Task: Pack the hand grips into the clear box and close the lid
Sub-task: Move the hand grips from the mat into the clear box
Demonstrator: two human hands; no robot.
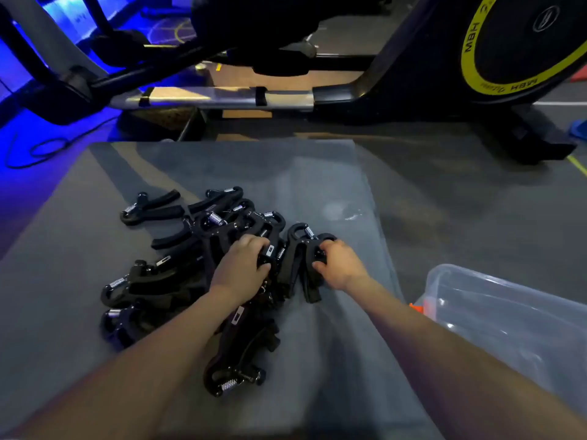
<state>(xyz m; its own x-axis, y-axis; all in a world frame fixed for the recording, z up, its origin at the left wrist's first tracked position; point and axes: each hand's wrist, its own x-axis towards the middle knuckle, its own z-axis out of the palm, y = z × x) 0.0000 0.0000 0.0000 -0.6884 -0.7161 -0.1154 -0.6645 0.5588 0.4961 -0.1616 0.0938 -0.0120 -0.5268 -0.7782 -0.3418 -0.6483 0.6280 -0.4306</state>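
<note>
Head view. Readable writing: yellow "MBH" lettering on the yellow-ringed black flywheel [521,42] of a black exercise bike [397,77] at the far edge; smaller print beside it is too blurred to read. White labels on several grips, text illegible.

Surroundings: grey padded mat [317,173] carries everything. Blue light falls on the floor [22,147] at far left, with a dark cable looped across it. The bike's silver rail [222,98] runs across beyond the mat.

Task items: pile of black plastic hand grips with steel coil springs [203,249] lies centre-left on the mat; one grip [149,208] sits apart at upper left. Clear plastic box [508,315] stands at lower right, open, lid not seen.

Left hand [241,268]: fingers curled round a grip [270,252] at the top of the pile. Right hand [340,265]: fingers curled round a separate black grip [301,249] just right of the pile, its handles pointing toward the person. Both forearms cross over the nearer grips.
</note>
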